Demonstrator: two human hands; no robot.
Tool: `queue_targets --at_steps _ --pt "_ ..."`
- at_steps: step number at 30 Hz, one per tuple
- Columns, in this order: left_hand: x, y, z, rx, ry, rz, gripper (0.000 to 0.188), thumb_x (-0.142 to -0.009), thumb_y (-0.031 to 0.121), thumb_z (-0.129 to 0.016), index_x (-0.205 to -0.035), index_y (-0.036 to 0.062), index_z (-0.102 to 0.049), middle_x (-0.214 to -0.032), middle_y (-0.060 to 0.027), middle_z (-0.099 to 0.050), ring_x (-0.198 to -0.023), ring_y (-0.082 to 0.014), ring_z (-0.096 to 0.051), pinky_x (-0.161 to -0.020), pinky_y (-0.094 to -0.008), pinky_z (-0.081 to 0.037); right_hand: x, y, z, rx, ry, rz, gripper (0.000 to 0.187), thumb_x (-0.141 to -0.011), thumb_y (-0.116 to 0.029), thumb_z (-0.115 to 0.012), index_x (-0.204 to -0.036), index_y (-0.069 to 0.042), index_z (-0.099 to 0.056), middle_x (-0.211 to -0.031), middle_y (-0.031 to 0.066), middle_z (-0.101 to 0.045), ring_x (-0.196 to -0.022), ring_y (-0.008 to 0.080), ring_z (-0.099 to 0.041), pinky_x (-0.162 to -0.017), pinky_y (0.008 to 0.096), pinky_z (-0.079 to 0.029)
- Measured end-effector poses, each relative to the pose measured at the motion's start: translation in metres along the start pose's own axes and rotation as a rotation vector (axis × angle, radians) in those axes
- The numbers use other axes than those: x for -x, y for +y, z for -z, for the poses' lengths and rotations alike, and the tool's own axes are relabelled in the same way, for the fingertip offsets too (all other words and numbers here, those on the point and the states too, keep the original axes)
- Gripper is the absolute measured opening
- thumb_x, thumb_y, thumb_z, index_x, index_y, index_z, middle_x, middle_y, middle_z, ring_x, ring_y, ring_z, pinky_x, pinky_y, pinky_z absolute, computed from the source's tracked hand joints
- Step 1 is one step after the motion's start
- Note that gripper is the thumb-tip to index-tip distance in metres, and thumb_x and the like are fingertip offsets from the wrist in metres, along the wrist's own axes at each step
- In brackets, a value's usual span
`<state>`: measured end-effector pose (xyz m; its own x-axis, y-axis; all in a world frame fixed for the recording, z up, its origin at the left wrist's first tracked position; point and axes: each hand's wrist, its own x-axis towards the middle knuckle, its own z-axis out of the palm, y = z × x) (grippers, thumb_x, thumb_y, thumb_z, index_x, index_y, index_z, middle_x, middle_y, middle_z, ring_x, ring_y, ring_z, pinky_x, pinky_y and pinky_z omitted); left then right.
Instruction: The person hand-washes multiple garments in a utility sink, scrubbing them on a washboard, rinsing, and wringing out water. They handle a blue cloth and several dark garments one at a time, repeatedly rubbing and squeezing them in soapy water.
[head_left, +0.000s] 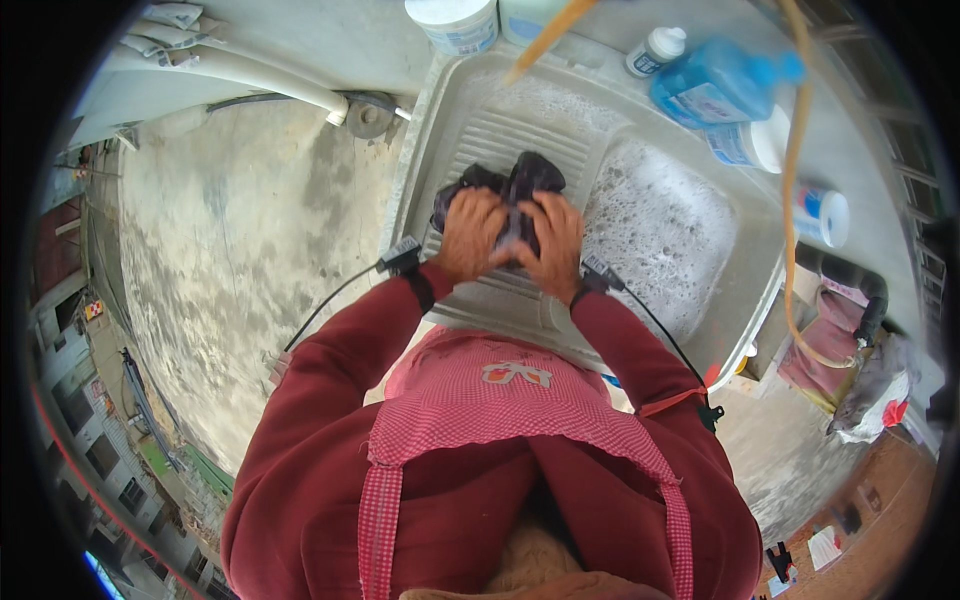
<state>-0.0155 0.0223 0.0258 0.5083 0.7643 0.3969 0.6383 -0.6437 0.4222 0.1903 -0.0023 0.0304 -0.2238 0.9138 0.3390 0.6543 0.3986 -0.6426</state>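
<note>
A dark, wet cloth (533,176), perhaps a garment, lies bunched on the ribbed washboard (520,138) that forms the left part of a pale laundry sink (408,165). My left hand (472,235) is closed over the near left part of the cloth, fingers curled into it. Close beside it, my right hand (548,238) grips the cloth's right side, the two thumbs almost meeting. Just right of my right hand, the basin holds foamy water (660,230). The cloth's underside and my fingertips are hidden.
Along the sink's far right edge stand a blue liquid bottle (705,88), a small white bottle (656,50) and white tubs (825,216). Another white tub (455,22) is at the far left corner. A yellowish hose (793,190) hangs at the right. Concrete floor (220,250) lies to the left.
</note>
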Motion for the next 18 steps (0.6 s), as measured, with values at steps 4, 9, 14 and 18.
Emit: queue_targets --at_steps 4,9,14,18 --pt "-0.010 -0.027 -0.029 0.056 -0.086 0.032 0.050 -0.090 0.051 -0.070 -0.107 0.0044 -0.068 -0.109 -0.0175 -0.062 -0.111 -0.0387 -0.057 -0.102 -0.0550 -0.043 -0.016 0.034 -0.022 0.078 -0.062 0.055 0.047 -0.095 -0.039 -0.065 -0.127 -0.005 -0.067 -0.135 0.0203 -0.062 -0.125 0.0428 -0.054 -0.107 0.0549 -0.038" --pt "-0.084 -0.084 -0.065 -0.097 0.006 0.265 0.048 -0.099 0.040 -0.059 -0.130 0.0032 -0.064 -0.130 -0.0175 -0.064 -0.122 -0.0396 -0.057 -0.104 -0.0512 -0.044 -0.108 0.098 -0.066 0.075 0.105 -0.220 0.039 -0.097 -0.033 -0.064 -0.121 -0.004 -0.073 -0.118 0.0159 -0.072 -0.113 0.0390 -0.061 -0.100 0.0528 -0.044" --pt "-0.032 -0.014 -0.005 0.145 -0.030 0.224 0.043 -0.098 0.038 -0.061 -0.123 0.0037 -0.065 -0.122 -0.0187 -0.067 -0.118 -0.0415 -0.061 -0.108 -0.0517 -0.041 -0.038 0.025 -0.010 -0.088 0.001 -0.073 0.040 -0.094 -0.036 -0.069 -0.123 -0.007 -0.072 -0.132 0.0146 -0.067 -0.125 0.0374 -0.059 -0.108 0.0531 -0.040" --pt "-0.005 -0.009 -0.016 0.030 -0.145 0.054 0.040 -0.095 0.041 -0.062 -0.114 0.0067 -0.066 -0.112 -0.0164 -0.065 -0.111 -0.0409 -0.059 -0.102 -0.0522 -0.043 0.002 0.006 -0.016 -0.005 0.066 0.164 0.042 -0.093 -0.032 -0.060 -0.124 -0.005 -0.068 -0.134 0.0154 -0.064 -0.125 0.0401 -0.055 -0.106 0.0547 -0.039"
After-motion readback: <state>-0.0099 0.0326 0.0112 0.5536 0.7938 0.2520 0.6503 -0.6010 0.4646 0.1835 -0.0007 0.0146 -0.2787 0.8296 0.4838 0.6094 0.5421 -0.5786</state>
